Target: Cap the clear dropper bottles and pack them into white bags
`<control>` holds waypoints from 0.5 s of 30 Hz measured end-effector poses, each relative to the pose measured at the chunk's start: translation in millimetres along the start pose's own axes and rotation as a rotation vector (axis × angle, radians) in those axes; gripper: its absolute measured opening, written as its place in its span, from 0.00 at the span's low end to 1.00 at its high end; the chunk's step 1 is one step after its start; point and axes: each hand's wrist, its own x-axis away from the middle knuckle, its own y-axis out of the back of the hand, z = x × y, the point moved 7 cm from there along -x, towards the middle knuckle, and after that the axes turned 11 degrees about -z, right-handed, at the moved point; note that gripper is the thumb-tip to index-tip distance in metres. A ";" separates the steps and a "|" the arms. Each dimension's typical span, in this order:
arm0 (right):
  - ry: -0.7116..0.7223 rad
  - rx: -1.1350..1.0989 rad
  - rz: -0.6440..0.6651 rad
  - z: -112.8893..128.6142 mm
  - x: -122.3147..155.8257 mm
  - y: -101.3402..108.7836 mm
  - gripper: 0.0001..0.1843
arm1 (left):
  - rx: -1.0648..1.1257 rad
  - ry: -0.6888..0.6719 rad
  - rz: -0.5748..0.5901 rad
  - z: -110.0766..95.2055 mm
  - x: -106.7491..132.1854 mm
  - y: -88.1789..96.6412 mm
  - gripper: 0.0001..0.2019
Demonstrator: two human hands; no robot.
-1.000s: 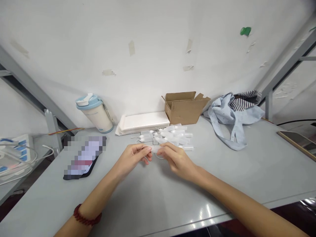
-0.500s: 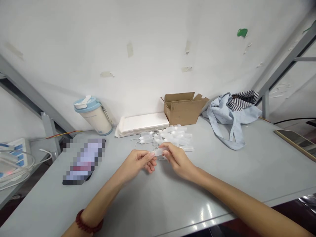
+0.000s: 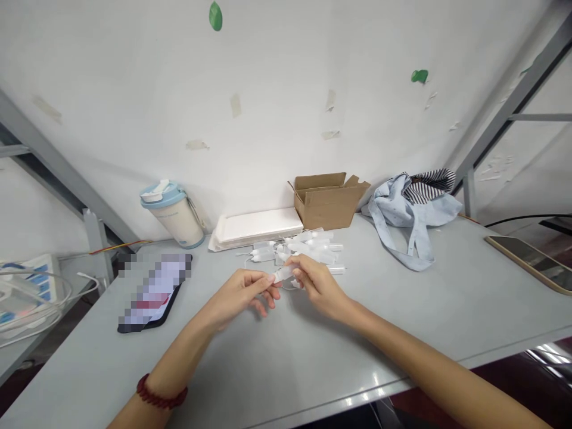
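Observation:
Between my two hands is a small translucent white plastic bottle [image 3: 282,274]. Its left end is pinched between thumb and index finger of my left hand [image 3: 245,294], whose other fingers hang loosely curled. Around the bottle's right end close the fingers of my right hand [image 3: 320,288], hiding part of it. Just behind lies a loose pile of similar bottles [image 3: 316,245], some with thin white cords and narrow tips. A bit of white cord or plastic on the table shows below the held bottle; its exact form is hard to make out.
Behind the pile stand a flat white packet [image 3: 257,227] and an open cardboard box [image 3: 329,205]. A tumbler [image 3: 175,215] and a phone [image 3: 156,292] are on the left. To the right lie a light blue cloth bag [image 3: 402,220] and another phone [image 3: 531,261].
The camera view has shifted slightly. Both hands keep hold of the bottle, which now tilts a little more, its right end higher. My left hand's lower fingers have spread slightly.

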 end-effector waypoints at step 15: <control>-0.263 -0.193 0.079 -26.9 -0.1 -4.9 0.17 | -0.520 -0.432 -0.293 -10.7 2.5 -4.7 0.12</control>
